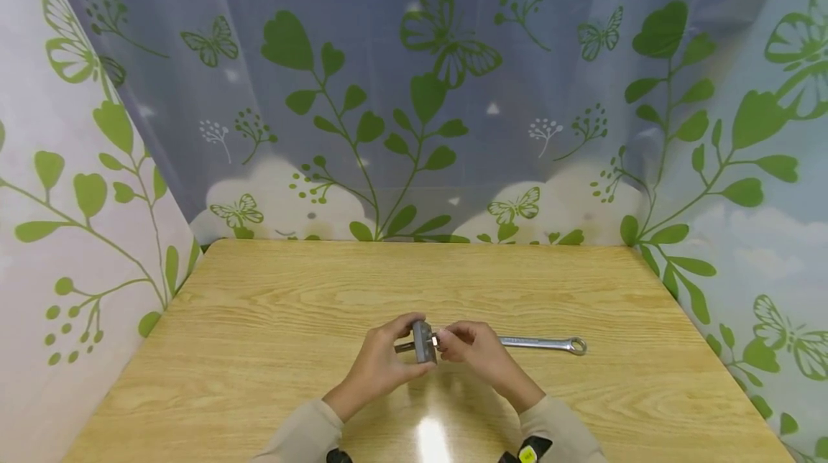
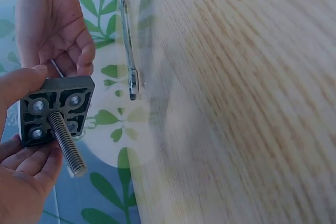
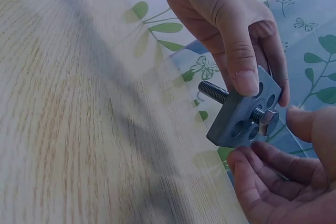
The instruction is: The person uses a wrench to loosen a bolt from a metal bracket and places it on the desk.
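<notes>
Left hand point(image 1: 375, 364) grips a block point(image 1: 424, 342) by its edges over the table point(image 1: 272, 305) in the head view, the right hand point(image 1: 477, 349) close by, a wrench point(image 1: 543, 343) beyond; in the left wrist view a bolt point(image 2: 68, 145) juts from the block; in the right wrist view the right hand is loosely curled, thumb apart from the bolt's head

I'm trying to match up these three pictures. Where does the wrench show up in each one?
Head: the wrench is in the lower half, right of centre, its left part hidden by the right hand.
Left wrist: upper half, left of centre, nearly upright in the picture.
Right wrist: not seen.
Shared landmark: the grey block with a bolt through it.
</notes>
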Available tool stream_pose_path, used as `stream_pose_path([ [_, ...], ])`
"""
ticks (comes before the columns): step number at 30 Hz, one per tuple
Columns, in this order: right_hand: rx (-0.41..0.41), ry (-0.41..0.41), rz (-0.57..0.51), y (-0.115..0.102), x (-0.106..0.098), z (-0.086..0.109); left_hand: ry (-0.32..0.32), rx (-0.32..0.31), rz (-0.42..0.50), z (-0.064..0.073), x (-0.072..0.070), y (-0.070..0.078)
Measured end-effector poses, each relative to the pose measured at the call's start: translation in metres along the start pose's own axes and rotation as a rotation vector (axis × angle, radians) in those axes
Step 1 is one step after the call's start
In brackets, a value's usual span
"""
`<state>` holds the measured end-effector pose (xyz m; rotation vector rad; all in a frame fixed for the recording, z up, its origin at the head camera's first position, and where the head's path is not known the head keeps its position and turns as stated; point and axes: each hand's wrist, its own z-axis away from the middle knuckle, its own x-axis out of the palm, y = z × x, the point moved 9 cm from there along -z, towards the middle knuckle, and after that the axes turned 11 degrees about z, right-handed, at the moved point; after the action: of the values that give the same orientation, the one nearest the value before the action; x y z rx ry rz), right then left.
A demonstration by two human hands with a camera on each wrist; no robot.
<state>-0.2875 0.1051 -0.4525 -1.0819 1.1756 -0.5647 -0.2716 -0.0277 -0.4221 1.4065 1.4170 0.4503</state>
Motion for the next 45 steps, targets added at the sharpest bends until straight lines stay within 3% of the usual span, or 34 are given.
stream_pose_path([
  [4,0.112,-0.002,-0.037,0.009,0.003,-0.002,0.012,0.036,-0.031,-0.001,0.0,0.004],
  [9,0.159,0.007,-0.028,0.01,0.004,-0.004,0.007,0.067,-0.049,-0.001,0.002,0.008],
  [12,0.132,0.009,-0.015,0.006,0.002,-0.005,-0.004,0.066,-0.051,-0.001,0.003,0.007],
  [18,-0.043,0.031,0.073,-0.011,-0.005,-0.002,-0.008,0.013,-0.016,-0.002,0.001,0.004],
  [22,-0.078,0.041,0.072,-0.015,-0.006,-0.001,-0.012,0.005,-0.006,-0.002,0.001,0.004],
  [29,-0.076,0.042,0.07,-0.015,-0.006,-0.001,-0.011,0.007,-0.008,-0.003,-0.001,0.004],
  [39,0.035,0.029,0.037,0.0,-0.003,0.0,-0.009,0.003,-0.042,-0.001,-0.002,0.003],
  [45,0.086,0.01,0.051,0.011,-0.001,0.0,-0.026,0.017,-0.077,-0.002,0.006,0.004],
])
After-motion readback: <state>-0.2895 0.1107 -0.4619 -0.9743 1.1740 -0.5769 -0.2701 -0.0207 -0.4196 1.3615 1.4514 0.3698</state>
